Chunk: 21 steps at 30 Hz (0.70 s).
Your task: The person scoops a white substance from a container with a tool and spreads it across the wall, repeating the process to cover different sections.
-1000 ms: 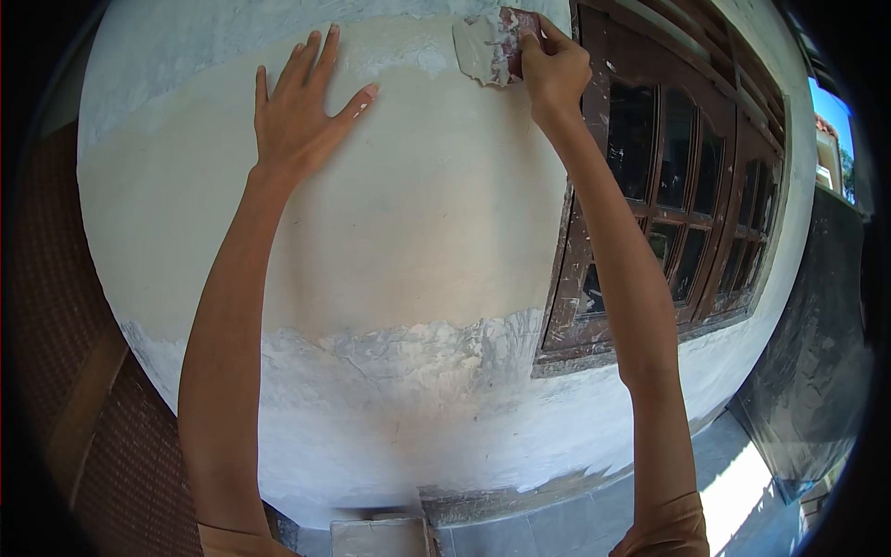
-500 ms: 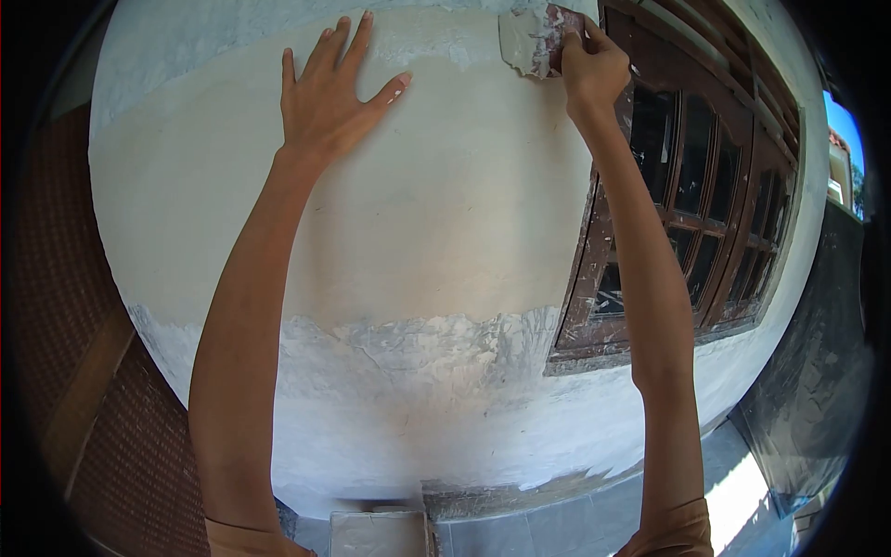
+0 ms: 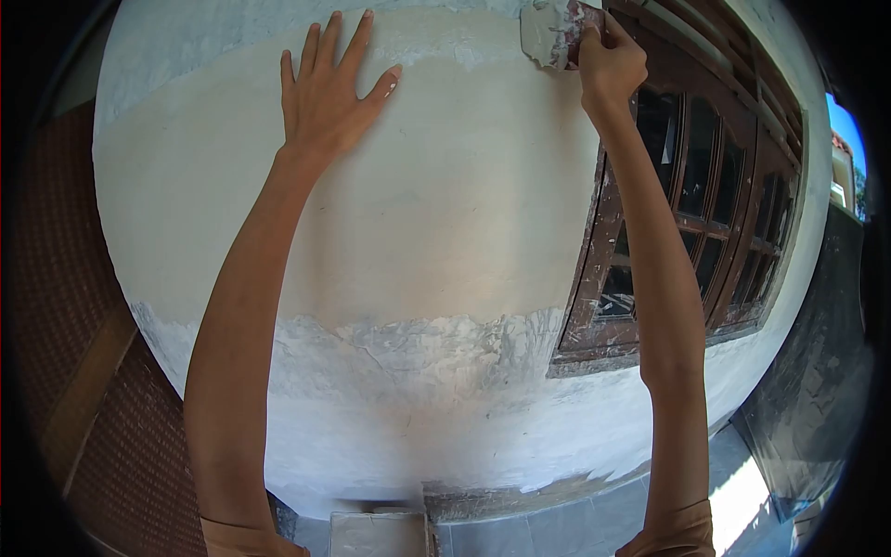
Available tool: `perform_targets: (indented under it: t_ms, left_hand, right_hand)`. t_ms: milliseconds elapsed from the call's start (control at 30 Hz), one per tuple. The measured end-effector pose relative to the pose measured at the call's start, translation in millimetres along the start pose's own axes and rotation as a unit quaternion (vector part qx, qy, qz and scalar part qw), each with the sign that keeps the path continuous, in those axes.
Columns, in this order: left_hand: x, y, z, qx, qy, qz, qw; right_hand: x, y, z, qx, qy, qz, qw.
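My left hand [image 3: 329,97] lies with spread fingers against the upper part of the wall [image 3: 445,204]; a white speck shows on its thumb. At the top right, my right hand [image 3: 613,65] is closed around a putty knife [image 3: 548,35], whose broad blade is coated in pale filler. The blade is at the wall surface beside the upper corner of the window frame. A smooth cream coat covers the middle of the wall, with rougher whitish bands above and below it.
To the right is a brown wooden window [image 3: 691,186] with dark panes and white splashes. A woven brown panel [image 3: 130,455] stands at the left. Below are a pale box-like object [image 3: 379,536] and grey floor tiles [image 3: 557,520]. A dark sheet [image 3: 807,371] hangs far right.
My right hand and the putty knife have shifted a little right and upward, toward the window frame. My left hand stays in nearly the same place, its fingers slightly closer together.
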State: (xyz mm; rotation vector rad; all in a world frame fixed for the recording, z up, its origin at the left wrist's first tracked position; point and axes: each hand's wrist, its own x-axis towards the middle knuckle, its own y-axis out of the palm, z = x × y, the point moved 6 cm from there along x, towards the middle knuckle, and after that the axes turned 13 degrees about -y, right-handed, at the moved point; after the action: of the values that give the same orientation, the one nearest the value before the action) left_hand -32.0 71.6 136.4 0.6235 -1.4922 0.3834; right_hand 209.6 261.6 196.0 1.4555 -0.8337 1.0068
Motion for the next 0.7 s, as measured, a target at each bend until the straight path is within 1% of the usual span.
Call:
perform_targets:
  t_ms: [33, 67, 100, 133, 167, 200, 233, 300, 333, 367, 433, 467, 533, 567, 633, 667, 700]
  left_hand:
    - [2.7, -15.5, -5.9, 0.001, -0.002, -0.001, 1.000]
    - [7.0, -31.7, -15.6, 0.011, -0.042, 0.095, 0.995]
    - [6.8, -35.6, -19.6, 0.020, -0.081, 0.190, 0.978]
    - [7.1, -35.8, -20.9, 0.020, -0.080, 0.191, 0.978]
    - [7.8, -36.2, -21.1, 0.015, -0.085, 0.185, 0.979]
    - [8.4, -36.4, -21.1, 0.011, -0.090, 0.179, 0.980]
    - [8.4, -35.6, -21.8, 0.012, -0.086, 0.180, 0.980]
    - [8.6, -33.8, -21.8, 0.009, -0.083, 0.173, 0.981]
    - [9.1, -30.3, -20.1, 0.008, -0.081, 0.173, 0.981]
    - [9.9, -25.7, -17.2, 0.023, -0.078, 0.169, 0.982]
    - [8.9, -26.9, -16.4, 0.037, -0.077, 0.165, 0.983]
    - [8.1, -31.9, -17.3, 0.023, -0.086, 0.164, 0.982]
    - [7.4, -34.0, -14.9, 0.010, -0.097, 0.162, 0.982]
    - [8.0, -29.7, -11.6, 0.019, -0.104, 0.161, 0.981]
    - [10.0, -9.5, 1.3, 0.028, -0.109, 0.157, 0.981]
    - [9.5, 2.0, 10.8, 0.014, -0.074, 0.077, 0.994]
    - [8.4, 3.8, 12.0, -0.001, -0.037, -0.001, 0.999]
  right_hand:
    - [6.3, -11.7, -3.4, 0.015, -0.009, -0.016, 1.000]
    - [10.4, -17.9, -2.9, 0.030, -0.019, -0.033, 0.999]
    - [10.5, -13.4, 4.2, 0.030, -0.019, -0.033, 0.999]
    - [7.4, -6.1, 13.4, 0.038, -0.008, -0.048, 0.998]
    - [2.8, 0.3, 20.8, 0.047, 0.002, -0.065, 0.997]
    - [-0.9, 12.8, 22.8, 0.050, -0.024, -0.019, 0.998]
    - [-5.2, 28.4, 22.1, 0.075, -0.026, 0.014, 0.997]
    - [-13.5, 42.0, 17.7, 0.068, -0.035, 0.044, 0.996]
    - [-12.1, 37.5, 15.6, 0.032, -0.086, 0.038, 0.995]
    - [-7.8, 28.0, 8.5, 0.031, -0.085, 0.038, 0.995]
    - [2.8, -3.5, -7.4, 0.024, -0.003, -0.032, 0.999]
    - [7.9, -12.8, -9.3, 0.025, -0.004, -0.030, 0.999]
    - [12.5, -37.7, -8.2, 0.022, 0.009, -0.140, 0.990]
    - [12.4, -35.1, -7.6, 0.023, 0.009, -0.139, 0.990]
    - [8.5, -6.9, 0.4, 0.133, 0.058, -0.044, 0.989]
    - [5.6, 10.7, -1.4, 0.122, 0.025, -0.002, 0.992]
    - [-6.5, 20.6, 18.3, 0.097, 0.052, 0.031, 0.993]
